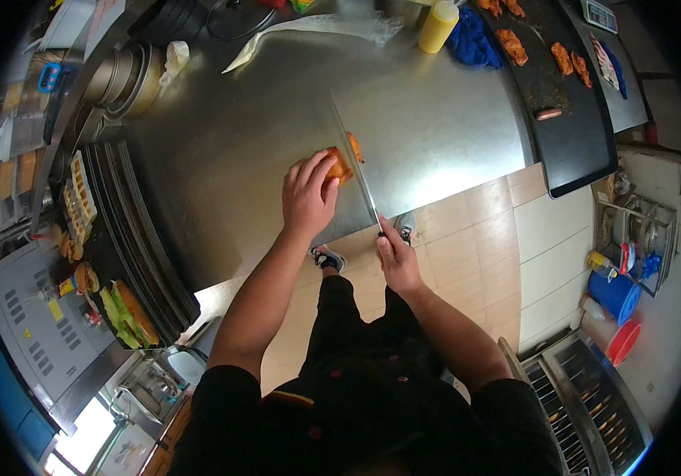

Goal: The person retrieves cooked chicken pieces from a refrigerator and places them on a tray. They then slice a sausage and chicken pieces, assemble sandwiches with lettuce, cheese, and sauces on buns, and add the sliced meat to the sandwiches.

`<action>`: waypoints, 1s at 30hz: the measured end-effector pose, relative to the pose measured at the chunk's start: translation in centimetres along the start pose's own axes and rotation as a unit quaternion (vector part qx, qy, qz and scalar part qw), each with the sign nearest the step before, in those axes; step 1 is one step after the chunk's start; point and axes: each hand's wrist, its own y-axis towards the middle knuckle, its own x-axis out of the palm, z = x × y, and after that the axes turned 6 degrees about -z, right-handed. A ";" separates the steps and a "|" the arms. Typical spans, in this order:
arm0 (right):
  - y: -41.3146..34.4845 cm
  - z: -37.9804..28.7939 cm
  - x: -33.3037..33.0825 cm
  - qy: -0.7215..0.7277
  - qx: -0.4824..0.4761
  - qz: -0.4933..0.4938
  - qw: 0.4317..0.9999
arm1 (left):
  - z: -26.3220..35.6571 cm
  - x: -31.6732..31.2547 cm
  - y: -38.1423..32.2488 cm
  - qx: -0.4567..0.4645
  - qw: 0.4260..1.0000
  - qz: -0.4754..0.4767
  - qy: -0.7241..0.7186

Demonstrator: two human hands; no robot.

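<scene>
My right hand [399, 259] is closed around the dark handle of a long knife [355, 163], whose thin blade points away from me across the steel table [227, 143]. My left hand [311, 193] rests with curved fingers on a browned piece of cooked food, perhaps chicken [338, 166], just left of the blade, and holds it against the tabletop. A smaller piece of the same food [354, 146] lies on the blade's right side. The fingertips partly hide the larger piece, and whether the blade touches either piece cannot be told.
A black tray [578, 143] with cooked meat pieces stands at the right. Near the far edge are a yellow squeeze bottle [438, 27], a blue cloth [472, 38] and a white piping bag [311, 25]. Stacked dark trays [138, 226] and a lettuce-filled roll [133, 312] are at the left, behind them metal bowls [132, 80].
</scene>
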 end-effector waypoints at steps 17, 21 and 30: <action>-0.5 -0.6 2.3 0.029 0.019 0.000 0.999 | 0.2 -0.1 -0.8 -0.001 0.999 0.030 -0.040; -0.7 -0.7 2.2 0.022 0.017 -0.013 1.000 | -0.3 0.3 -0.8 0.014 0.999 0.028 -0.013; -0.1 0.0 2.0 0.030 0.011 -0.024 0.999 | -0.8 1.1 -1.1 0.018 0.999 0.045 -0.016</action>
